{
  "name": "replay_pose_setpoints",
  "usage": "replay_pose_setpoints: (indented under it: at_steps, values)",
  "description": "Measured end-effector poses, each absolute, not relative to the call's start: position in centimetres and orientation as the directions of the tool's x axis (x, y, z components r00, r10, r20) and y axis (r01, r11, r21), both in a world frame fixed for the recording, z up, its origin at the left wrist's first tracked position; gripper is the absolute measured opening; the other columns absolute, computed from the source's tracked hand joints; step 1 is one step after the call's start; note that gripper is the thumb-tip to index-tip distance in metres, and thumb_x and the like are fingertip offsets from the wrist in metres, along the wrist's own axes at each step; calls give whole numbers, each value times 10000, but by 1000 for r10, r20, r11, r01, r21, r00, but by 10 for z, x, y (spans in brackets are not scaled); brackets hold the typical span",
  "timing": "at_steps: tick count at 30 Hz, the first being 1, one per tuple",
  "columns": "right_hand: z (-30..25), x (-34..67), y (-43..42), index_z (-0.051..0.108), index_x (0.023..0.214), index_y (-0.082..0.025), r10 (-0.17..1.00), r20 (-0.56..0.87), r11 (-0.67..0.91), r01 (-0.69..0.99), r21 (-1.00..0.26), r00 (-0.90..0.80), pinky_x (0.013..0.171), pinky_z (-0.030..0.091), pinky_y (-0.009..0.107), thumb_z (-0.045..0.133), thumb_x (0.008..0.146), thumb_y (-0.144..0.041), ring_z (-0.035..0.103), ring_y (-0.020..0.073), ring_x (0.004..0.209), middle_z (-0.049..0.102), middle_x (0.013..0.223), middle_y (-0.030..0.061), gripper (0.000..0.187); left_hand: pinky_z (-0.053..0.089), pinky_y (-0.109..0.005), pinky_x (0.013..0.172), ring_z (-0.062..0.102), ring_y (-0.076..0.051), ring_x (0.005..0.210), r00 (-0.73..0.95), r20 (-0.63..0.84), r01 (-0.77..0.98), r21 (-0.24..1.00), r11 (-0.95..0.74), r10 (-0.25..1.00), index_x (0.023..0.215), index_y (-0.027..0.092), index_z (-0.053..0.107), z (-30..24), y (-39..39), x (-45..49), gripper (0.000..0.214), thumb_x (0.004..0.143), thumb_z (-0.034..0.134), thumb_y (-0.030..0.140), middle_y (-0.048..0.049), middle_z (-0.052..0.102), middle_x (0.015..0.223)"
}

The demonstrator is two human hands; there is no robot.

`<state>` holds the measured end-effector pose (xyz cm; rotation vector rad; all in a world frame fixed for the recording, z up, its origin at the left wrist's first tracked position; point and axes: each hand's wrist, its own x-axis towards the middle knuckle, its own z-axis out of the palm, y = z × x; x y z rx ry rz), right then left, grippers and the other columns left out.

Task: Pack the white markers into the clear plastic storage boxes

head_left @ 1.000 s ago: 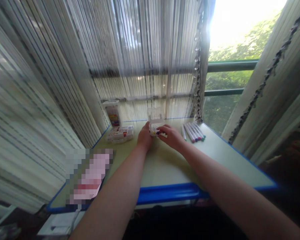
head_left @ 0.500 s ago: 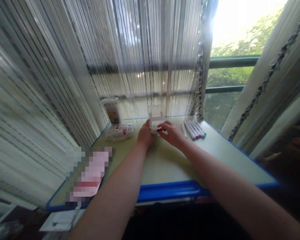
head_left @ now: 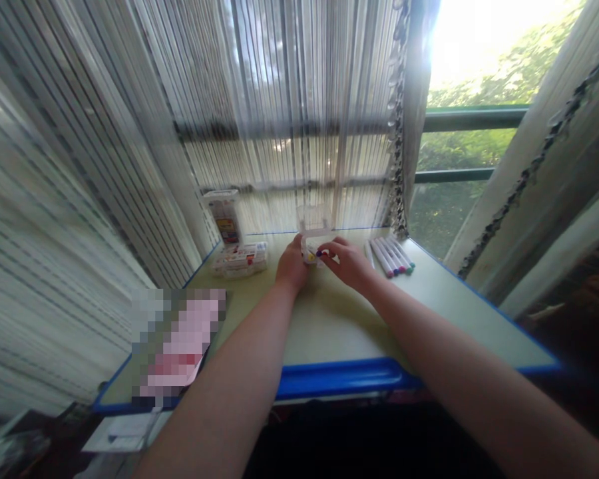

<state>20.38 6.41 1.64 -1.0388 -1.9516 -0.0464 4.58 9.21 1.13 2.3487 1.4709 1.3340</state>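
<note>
My left hand [head_left: 292, 263] is wrapped around the left side of a small clear plastic case [head_left: 307, 241], which stands on the table with its clear lid [head_left: 314, 218] raised at the back. Inside it, coloured ends show, one of them yellow. Over the case's right side, the fingers of my right hand [head_left: 347, 261] pinch a marker with a dark purple end [head_left: 319, 253]; its body is mostly hidden. To the right of that hand lie several white markers [head_left: 392, 256] side by side, with pink, blue, purple and green ends towards me.
A flat clear case with printed labels [head_left: 240, 259] lies at the table's back left, and an upright clear container [head_left: 224, 216] stands behind it. A pixelated pink item [head_left: 190, 339] is at the left. The table [head_left: 339, 326] has a blue edge; curtains [head_left: 289, 100] hang behind.
The view has shifted slightly. My right hand has drawn a little to the right relative to the case, and the purple end shows more clearly at its fingertips. My left hand stays on the case.
</note>
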Motion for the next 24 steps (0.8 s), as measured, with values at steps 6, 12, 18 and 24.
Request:
replay_pose_setpoints:
  at_steps: [6, 12, 18, 24]
  values:
    - [17, 206, 65, 678, 859, -198, 650, 731, 631, 684, -366, -209, 632, 424, 239, 634, 796, -246, 542, 113, 649, 586, 784, 21, 91, 484, -289, 768, 624, -198, 921, 180, 624, 694, 468, -548, 761, 1143, 198, 503, 11, 93, 45, 354, 792, 549, 207, -84, 653, 1031]
    - [16, 207, 64, 677, 823, -201, 663, 714, 620, 699, -356, -224, 630, 432, 241, 678, 757, -268, 546, 110, 655, 572, 815, 22, 94, 489, -299, 765, 627, -207, 911, 187, 618, 699, 462, -546, 763, 1164, 185, 491, 10, 93, 46, 384, 788, 562, 221, -91, 652, 1024]
    - [16, 211, 63, 644, 1072, -222, 640, 705, 642, 716, -274, -304, 702, 458, 278, 666, 753, -231, 577, 137, 726, 571, 915, 45, 321, 486, -290, 762, 630, -206, 919, 178, 633, 709, 448, -544, 753, 1162, 207, 486, 10, 92, 47, 358, 813, 556, 257, -84, 653, 1028]
    - [16, 211, 65, 684, 942, -233, 628, 707, 650, 718, -247, -326, 680, 444, 260, 619, 810, -256, 577, 132, 727, 576, 880, 40, 148, 485, -290, 751, 631, -207, 909, 182, 620, 716, 448, -535, 763, 1140, 200, 496, 12, 91, 48, 334, 813, 542, 254, -83, 653, 1015]
